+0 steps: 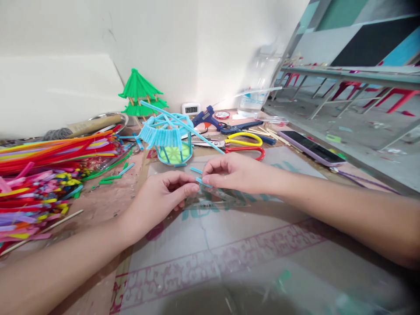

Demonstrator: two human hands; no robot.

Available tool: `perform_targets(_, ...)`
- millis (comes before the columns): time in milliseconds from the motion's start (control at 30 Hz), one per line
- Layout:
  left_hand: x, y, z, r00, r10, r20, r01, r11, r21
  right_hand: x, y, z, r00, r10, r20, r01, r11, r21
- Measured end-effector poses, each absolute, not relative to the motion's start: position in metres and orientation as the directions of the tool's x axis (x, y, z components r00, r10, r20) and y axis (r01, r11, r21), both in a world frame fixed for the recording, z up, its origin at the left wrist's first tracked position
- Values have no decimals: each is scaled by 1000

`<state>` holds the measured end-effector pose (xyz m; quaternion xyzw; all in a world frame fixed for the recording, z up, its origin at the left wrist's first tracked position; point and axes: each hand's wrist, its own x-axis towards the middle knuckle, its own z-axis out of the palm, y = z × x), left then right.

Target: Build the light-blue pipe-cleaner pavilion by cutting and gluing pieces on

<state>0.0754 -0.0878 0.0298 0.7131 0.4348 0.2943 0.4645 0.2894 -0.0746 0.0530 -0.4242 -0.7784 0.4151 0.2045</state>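
Both hands pinch one short blue straw piece (201,181) between fingertips, low over the middle of the table (229,253). From the left side of the scene, a heap of coloured straws (49,170) lies spread across the table's far left edge, well apart from the hands. The left hand (164,192) comes next, its thumb and forefinger closed on the near end of the straw piece. The right hand (236,173) meets it, fingers curled and closed on the far end, so the two hands almost touch. A clear plastic ruler (213,199) lies flat just beneath them; whether the straw piece rests on it I cannot tell. The piece's long axis runs roughly left to right, tilted slightly, its left end a little farther from the person. Behind the hands stands a small blue straw pavilion (169,135) with a fringed roof and a green base, one long straw (183,124) sticking out across it. It looks largely built: roof, posts and base are in place, and the piece in hand seems to be one more part being readied for it. Farther right lie a blue glue gun (206,118), yellow-handled (244,139) and red-handled (246,151) scissors, then a phone (310,148).
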Motion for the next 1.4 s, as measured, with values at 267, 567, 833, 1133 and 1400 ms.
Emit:
perform_targets(267,75,-88,29,435,900,17,352,-188,917,289,-73,52,-545,836,-67,521,274,-808)
perform_targets(567,75,-88,30,444,894,56,369,-239,898,291,-72,51,-551,833,-44,527,307,-793)
perform_targets(833,75,-89,30,469,871,147,419,-366,831,291,-72,50,-550,834,-42,521,303,-798)
perform_targets(1133,75,-89,30,456,878,145,429,-359,829,292,-71,48,-555,830,-53,508,287,-812)
perform_targets(1400,77,-91,30,443,890,105,396,-300,868,290,-73,51,-538,839,-82,517,252,-818)
